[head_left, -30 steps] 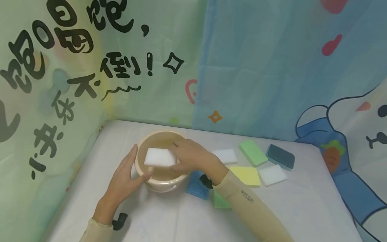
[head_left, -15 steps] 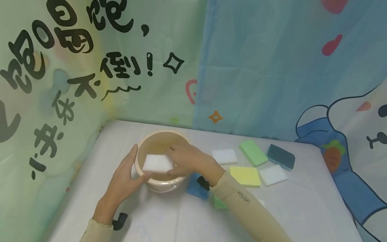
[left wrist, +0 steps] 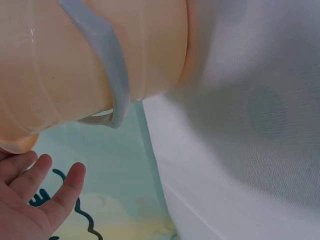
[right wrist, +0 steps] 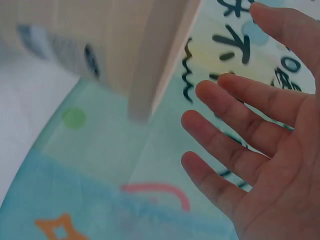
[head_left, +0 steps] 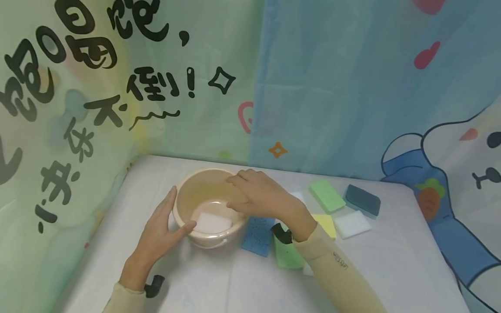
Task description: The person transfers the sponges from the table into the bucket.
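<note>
A cream bucket (head_left: 184, 191) stands on the white-covered table, with a white sponge (head_left: 213, 222) lying inside at its bottom. My left hand (head_left: 158, 234) rests at the bucket's left side, thumb at the front rim and fingers along the outer wall. In the left wrist view its fingers (left wrist: 62, 195) are extended near the rim, below the bucket's grey handle (left wrist: 112, 65). My right hand (head_left: 260, 193) is over the bucket's right rim, holding nothing. The right wrist view shows its fingers (right wrist: 215, 135) spread and fairly straight, beside the bucket wall (right wrist: 115, 45).
Right of the bucket lie a blue sponge (head_left: 257, 237), green sponges (head_left: 326, 196) (head_left: 288, 254), a yellow sponge (head_left: 326, 224), a white sponge (head_left: 352, 224) and a dark blue-grey sponge (head_left: 362, 200). My right forearm partly covers some. A printed curtain (head_left: 332, 108) hangs behind the table.
My right hand has let go of the white sponge, which now lies at the bucket's bottom, and has drawn up and right to the rim. The left hand has stayed put.
</note>
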Demonstrator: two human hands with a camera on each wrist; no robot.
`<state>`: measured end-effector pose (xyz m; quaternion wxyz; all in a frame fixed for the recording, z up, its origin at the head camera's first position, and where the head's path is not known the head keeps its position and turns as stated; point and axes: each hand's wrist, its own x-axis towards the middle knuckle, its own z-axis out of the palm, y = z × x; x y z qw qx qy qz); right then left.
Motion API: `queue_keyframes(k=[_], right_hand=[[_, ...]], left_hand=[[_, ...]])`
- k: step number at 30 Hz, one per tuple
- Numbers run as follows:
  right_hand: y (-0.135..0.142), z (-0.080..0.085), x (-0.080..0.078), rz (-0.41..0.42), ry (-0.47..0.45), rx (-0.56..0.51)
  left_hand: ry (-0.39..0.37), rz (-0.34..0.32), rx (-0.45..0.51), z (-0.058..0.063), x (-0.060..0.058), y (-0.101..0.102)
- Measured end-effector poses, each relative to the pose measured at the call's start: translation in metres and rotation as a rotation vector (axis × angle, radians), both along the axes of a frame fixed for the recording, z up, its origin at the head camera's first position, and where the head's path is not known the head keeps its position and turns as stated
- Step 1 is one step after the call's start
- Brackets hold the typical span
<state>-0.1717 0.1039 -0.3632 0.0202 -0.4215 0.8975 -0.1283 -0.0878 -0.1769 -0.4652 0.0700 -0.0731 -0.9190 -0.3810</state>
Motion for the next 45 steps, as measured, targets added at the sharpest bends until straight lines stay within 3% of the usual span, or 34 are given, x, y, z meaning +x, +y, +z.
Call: queue_keyframes(k=[7,24,32,40,45], right_hand=[[0.045,-0.001,0.006,-0.068,0.054,-0.074],[0.150,-0.022,0.038,-0.368,0.006,-0.095],[0.201,-0.043,0.050,-0.464,-0.005,-0.132],[0.247,-0.081,0.060,-0.643,0.006,-0.144],[0.268,-0.103,0.062,-0.746,-0.002,-0.098]], left_hand=[[0.018,-0.003,0.004,0.001,0.001,-0.001],[0.010,-0.003,0.027,0.000,0.002,0.001],[0.022,-0.003,0.025,-0.001,0.001,0.002],[0.032,-0.004,0.031,-0.004,0.001,0.002],[0.038,-0.002,0.030,-0.004,0.001,0.002]])
